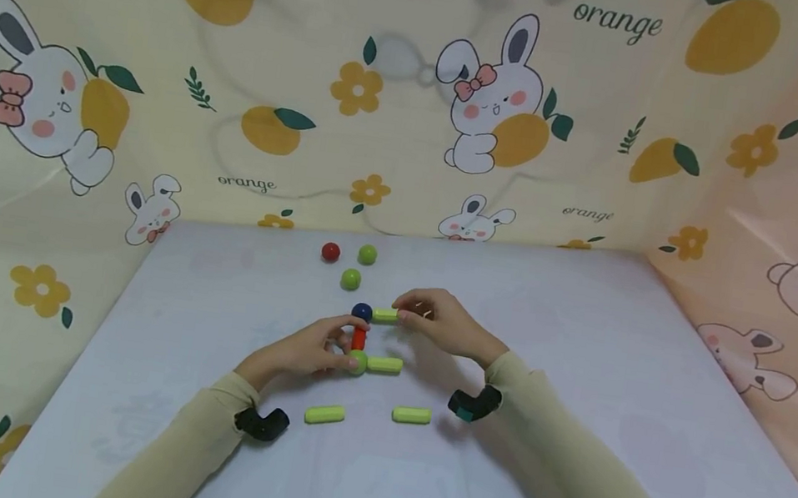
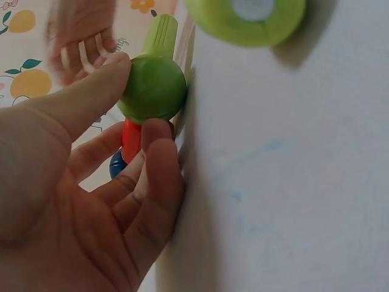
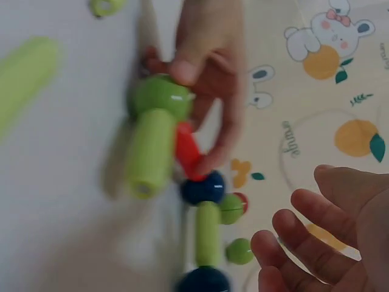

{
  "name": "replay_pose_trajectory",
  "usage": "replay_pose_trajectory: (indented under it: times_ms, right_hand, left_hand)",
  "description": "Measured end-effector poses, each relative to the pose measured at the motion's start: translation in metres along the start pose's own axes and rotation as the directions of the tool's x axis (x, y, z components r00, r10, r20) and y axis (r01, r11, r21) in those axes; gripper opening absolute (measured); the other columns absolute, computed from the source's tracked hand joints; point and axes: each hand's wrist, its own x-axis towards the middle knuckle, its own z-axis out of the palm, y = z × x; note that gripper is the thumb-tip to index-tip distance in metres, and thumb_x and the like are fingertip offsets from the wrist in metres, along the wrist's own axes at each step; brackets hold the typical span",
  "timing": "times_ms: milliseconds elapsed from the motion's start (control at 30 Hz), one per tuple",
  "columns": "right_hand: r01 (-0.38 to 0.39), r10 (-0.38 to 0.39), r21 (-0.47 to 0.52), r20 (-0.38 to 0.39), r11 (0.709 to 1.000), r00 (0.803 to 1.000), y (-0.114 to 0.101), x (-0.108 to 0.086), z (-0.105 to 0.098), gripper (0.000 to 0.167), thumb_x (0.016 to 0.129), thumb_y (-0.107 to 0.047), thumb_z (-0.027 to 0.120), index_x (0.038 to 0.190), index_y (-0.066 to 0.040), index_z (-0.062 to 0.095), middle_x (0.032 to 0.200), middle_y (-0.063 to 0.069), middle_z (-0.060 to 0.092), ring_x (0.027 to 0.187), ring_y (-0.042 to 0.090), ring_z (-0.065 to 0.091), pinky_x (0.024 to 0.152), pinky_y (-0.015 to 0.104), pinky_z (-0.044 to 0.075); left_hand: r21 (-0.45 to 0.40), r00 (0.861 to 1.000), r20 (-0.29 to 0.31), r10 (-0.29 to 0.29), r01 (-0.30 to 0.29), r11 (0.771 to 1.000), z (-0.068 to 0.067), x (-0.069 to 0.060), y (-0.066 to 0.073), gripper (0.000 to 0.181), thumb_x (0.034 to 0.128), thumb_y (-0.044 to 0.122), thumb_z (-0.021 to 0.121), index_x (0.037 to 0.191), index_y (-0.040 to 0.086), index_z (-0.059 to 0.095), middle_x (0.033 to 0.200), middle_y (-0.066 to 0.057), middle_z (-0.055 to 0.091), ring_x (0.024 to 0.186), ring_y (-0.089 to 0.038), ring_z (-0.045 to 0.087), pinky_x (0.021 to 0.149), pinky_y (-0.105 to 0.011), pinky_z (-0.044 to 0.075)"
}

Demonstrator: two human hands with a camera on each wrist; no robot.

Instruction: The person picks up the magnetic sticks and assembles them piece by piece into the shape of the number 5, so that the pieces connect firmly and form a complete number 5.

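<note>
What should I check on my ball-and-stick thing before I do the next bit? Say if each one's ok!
1. Corner held steady: ok. The left hand pinches the near green ball.
2. Red stick between that ball and the near-corner's partner, the blue ball: ok.
3. Farther attached stick has a ball at each end: ok. The right wrist view shows a second blue ball.
4. Those joints pushed tight: cannot tell.
5. Nearer attached stick has a ball on its free end: not ok, that end is bare.
6. Spare red ball on the table: ok.
</note>
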Motion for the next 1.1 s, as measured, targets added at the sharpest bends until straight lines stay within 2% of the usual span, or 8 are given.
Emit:
replay_pose_trajectory:
  times_ms: [167, 367, 467, 600, 733, 867, 967, 1100]
  right_hand:
    - [-0.005, 0.005, 0.007, 0.045, 1.000, 0.999, -0.007, 0.030, -0.006, 0.030, 0.104, -0.021, 0.057, 0.126, -0.003, 0.067, 0.127, 0.020, 0.067, 0.107, 0.029, 0.068, 0.092, 0.039, 0.055]
    - [-0.084, 0.086, -0.024, 0.093, 0.996, 0.992, -0.004, 0.070, 0.011, 0.038, 0.104, -0.024, 0.057, 0.137, -0.005, 0.059, 0.132, 0.017, 0.063, 0.115, 0.028, 0.065, 0.101, 0.041, 0.053]
    - [-0.125, 0.136, -0.118, 0.097, 0.985, 0.986, -0.002, 0.087, 0.024, 0.049, 0.103, -0.025, 0.059, 0.148, -0.010, 0.048, 0.139, 0.017, 0.057, 0.121, 0.030, 0.062, 0.104, 0.043, 0.051]
    - [-0.115, 0.151, -0.297, 0.103, 0.948, 0.983, -0.003, 0.104, 0.038, 0.059, 0.102, -0.026, 0.060, 0.156, -0.015, 0.037, 0.152, 0.016, 0.048, 0.138, 0.031, 0.051, 0.114, 0.047, 0.043]
    - [-0.135, 0.177, -0.327, 0.103, 0.935, 0.979, -0.010, 0.110, 0.043, 0.055, 0.102, -0.020, 0.059, 0.154, -0.013, 0.041, 0.154, 0.013, 0.048, 0.145, 0.030, 0.044, 0.121, 0.047, 0.035]
    - [-0.207, 0.248, -0.305, 0.103, 0.930, 0.963, -0.009, 0.113, 0.043, 0.048, 0.100, -0.011, 0.061, 0.146, -0.014, 0.051, 0.144, 0.012, 0.058, 0.134, 0.027, 0.054, 0.117, 0.045, 0.041]
    - [-0.214, 0.260, -0.328, 0.103, 0.920, 0.960, -0.004, 0.116, 0.044, 0.043, 0.097, -0.008, 0.065, 0.139, -0.015, 0.057, 0.134, 0.010, 0.064, 0.125, 0.024, 0.060, 0.112, 0.043, 0.046]
    - [-0.118, 0.157, -0.327, 0.095, 0.938, 0.983, -0.005, 0.113, 0.035, 0.038, 0.097, -0.010, 0.066, 0.135, -0.013, 0.059, 0.127, 0.011, 0.066, 0.117, 0.024, 0.062, 0.105, 0.040, 0.050]
  left_hand:
    - [-0.015, 0.999, -0.005, -0.044, 0.044, 0.999, 0.003, 0.000, -0.005, 0.061, 0.0934, 0.021, 0.074, 0.147, 0.015, 0.045, 0.099, -0.008, 0.059, 0.055, -0.014, 0.052, 0.053, -0.026, 0.045]
    - [-0.025, 0.999, -0.007, -0.038, 0.038, 0.999, 0.004, -0.003, -0.009, 0.060, 0.0933, 0.021, 0.074, 0.146, 0.015, 0.046, 0.097, -0.007, 0.059, 0.055, -0.013, 0.051, 0.052, -0.025, 0.045]
    - [-0.020, 0.999, 0.000, -0.033, 0.033, 0.999, 0.003, -0.004, -0.009, 0.060, 0.0933, 0.022, 0.074, 0.146, 0.014, 0.046, 0.098, -0.007, 0.059, 0.055, -0.013, 0.052, 0.053, -0.025, 0.045]
    - [-0.010, 1.000, 0.005, -0.002, 0.002, 1.000, -0.001, -0.005, -0.009, 0.059, 0.0939, 0.021, 0.073, 0.145, 0.012, 0.046, 0.097, -0.008, 0.059, 0.055, -0.014, 0.052, 0.053, -0.026, 0.046]
    - [-0.018, 0.999, 0.013, 0.039, -0.039, 0.999, -0.002, -0.003, -0.007, 0.058, 0.0947, 0.020, 0.072, 0.145, 0.010, 0.045, 0.096, -0.008, 0.059, 0.054, -0.014, 0.052, 0.051, -0.026, 0.046]
    - [-0.028, 0.999, 0.019, 0.042, -0.041, 0.999, 0.000, 0.000, -0.005, 0.057, 0.0952, 0.019, 0.071, 0.145, 0.010, 0.045, 0.096, -0.007, 0.059, 0.054, -0.013, 0.051, 0.051, -0.025, 0.046]
    - [-0.027, 0.999, 0.016, 0.036, -0.035, 0.999, 0.001, 0.000, -0.004, 0.057, 0.0952, 0.019, 0.072, 0.145, 0.011, 0.046, 0.096, -0.007, 0.059, 0.054, -0.013, 0.050, 0.051, -0.025, 0.045]
    - [-0.016, 1.000, 0.010, 0.011, -0.010, 1.000, 0.000, -0.001, -0.005, 0.058, 0.0945, 0.021, 0.073, 0.146, 0.013, 0.045, 0.097, -0.007, 0.059, 0.055, -0.014, 0.051, 0.053, -0.025, 0.045]
